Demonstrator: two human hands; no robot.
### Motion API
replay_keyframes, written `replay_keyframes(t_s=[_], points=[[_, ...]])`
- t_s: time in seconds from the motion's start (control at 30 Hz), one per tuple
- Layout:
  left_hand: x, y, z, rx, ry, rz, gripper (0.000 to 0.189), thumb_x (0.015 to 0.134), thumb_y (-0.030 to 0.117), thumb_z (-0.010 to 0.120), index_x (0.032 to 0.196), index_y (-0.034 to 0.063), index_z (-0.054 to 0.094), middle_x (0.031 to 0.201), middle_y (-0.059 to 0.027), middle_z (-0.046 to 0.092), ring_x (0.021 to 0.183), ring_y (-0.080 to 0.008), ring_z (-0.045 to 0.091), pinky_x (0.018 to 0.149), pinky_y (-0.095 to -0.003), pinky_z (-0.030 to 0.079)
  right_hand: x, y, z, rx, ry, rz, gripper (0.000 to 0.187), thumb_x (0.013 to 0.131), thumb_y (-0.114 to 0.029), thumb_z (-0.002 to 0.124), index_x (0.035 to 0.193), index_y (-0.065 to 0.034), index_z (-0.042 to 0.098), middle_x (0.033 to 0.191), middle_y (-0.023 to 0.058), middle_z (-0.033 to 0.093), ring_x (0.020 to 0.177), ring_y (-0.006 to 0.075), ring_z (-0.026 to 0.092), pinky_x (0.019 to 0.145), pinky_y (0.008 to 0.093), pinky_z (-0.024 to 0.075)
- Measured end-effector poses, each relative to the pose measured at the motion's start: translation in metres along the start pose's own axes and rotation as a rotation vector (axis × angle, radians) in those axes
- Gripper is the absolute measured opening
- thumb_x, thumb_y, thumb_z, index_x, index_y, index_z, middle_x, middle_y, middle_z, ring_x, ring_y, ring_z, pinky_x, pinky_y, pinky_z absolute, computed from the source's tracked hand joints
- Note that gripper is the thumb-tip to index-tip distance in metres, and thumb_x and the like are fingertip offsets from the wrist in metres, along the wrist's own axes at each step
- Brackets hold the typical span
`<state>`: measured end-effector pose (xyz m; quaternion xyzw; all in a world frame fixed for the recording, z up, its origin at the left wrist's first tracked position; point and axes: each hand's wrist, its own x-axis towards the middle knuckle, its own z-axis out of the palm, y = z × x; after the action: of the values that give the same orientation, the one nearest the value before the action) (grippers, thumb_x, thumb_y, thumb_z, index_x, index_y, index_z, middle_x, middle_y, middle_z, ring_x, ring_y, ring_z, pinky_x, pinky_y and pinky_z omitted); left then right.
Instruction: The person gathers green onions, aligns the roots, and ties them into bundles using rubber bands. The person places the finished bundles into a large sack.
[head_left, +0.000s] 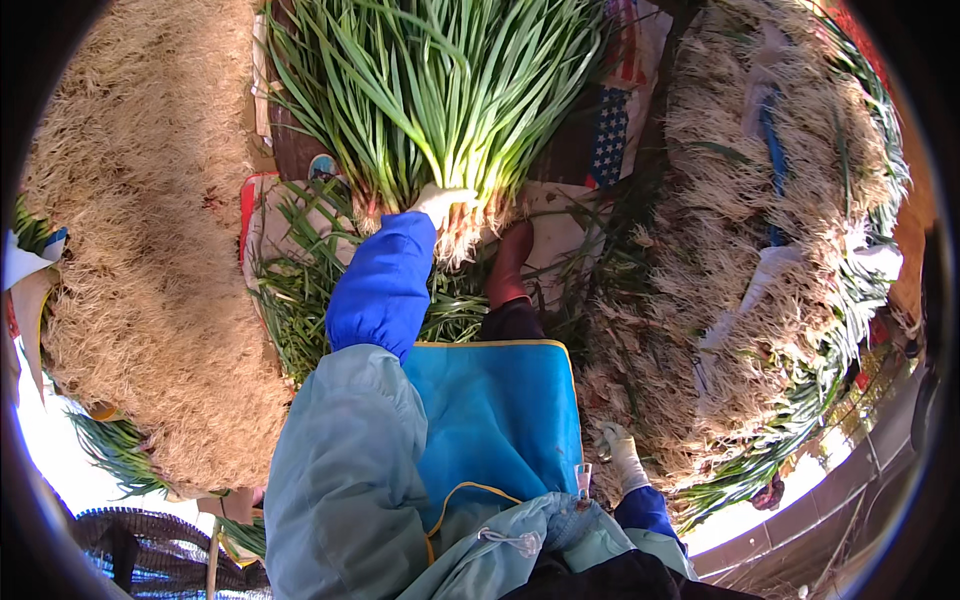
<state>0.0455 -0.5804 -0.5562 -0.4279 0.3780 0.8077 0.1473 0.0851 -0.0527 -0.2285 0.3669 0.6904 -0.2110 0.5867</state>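
Note:
My left hand (444, 204), in a white glove with a blue oversleeve, is closed around the root end of a bunch of green garlic or similar allium plants (480, 97). Their long flat leaves fan away from me, and pale roots hang below the glove. More such plants lie close against the bunch on its left. Low on the right, my right hand (619, 448), also gloved in white, is beside a large heap of rooted plants (795, 180). Its fingers look bent, but whether they grip any roots is unclear.
A tall stack of plants (165, 247) with roots facing me stands at left. Loose leaves (300, 300) cover pale sacking underfoot, near a reddish-brown boot (511, 259). Cloth printed with stars and stripes (611, 139) lies beyond. A blue apron (495, 420) covers my lap.

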Motion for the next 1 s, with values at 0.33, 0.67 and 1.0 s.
replay_keyframes(t_s=[0.33, 0.67, 1.0], points=[[-0.007, -0.011, 0.009, -0.074, 0.218, -0.014, 0.03, 0.068, 0.007, 0.076, 0.096, 0.0, 0.067, 0.087, -0.0071, 0.068, 0.07, -0.0129, 0.061, 0.057, -0.0258, 0.048, 0.011, -0.029, 0.014, -0.066, -0.012, -0.042, 0.028, 0.092, -0.019, 0.045, 0.114, -0.0058, 0.054, 0.062, 0.0048, 0.06, 0.045, 0.0104, 0.052, 0.04, 0.023, 0.0412], [-0.075, -0.016, 0.001, -0.095, 0.719, 0.48, 0.056, 0.077, -0.006, 0.061, 0.126, 0.0105, 0.04, 0.122, -0.0132, 0.049, 0.109, -0.0224, 0.05, 0.087, -0.0318, 0.045, 0.038, -0.086, 0.008, -0.111, 0.015, -0.162, 0.023, 0.089, -0.015, 0.048, 0.11, -0.0084, 0.057, 0.065, 0.0038, 0.057, 0.05, 0.0115, 0.052, 0.043, 0.0248, 0.0413], [-0.051, 0.118, 0.011, 1.753, 0.131, 0.994, 0.047, 0.084, 0.027, 0.055, 0.13, 0.0304, 0.045, 0.143, -0.0025, 0.032, 0.134, -0.0261, 0.025, 0.106, -0.057, 0.017, 0.102, -0.325, 0.137, -0.81, 0.207, -1.322, 0.032, 0.083, -0.008, 0.052, 0.114, -0.0103, 0.058, 0.106, 0.0138, 0.06, 0.096, 0.0313, 0.056, 0.086, 0.0365, 0.0445]])
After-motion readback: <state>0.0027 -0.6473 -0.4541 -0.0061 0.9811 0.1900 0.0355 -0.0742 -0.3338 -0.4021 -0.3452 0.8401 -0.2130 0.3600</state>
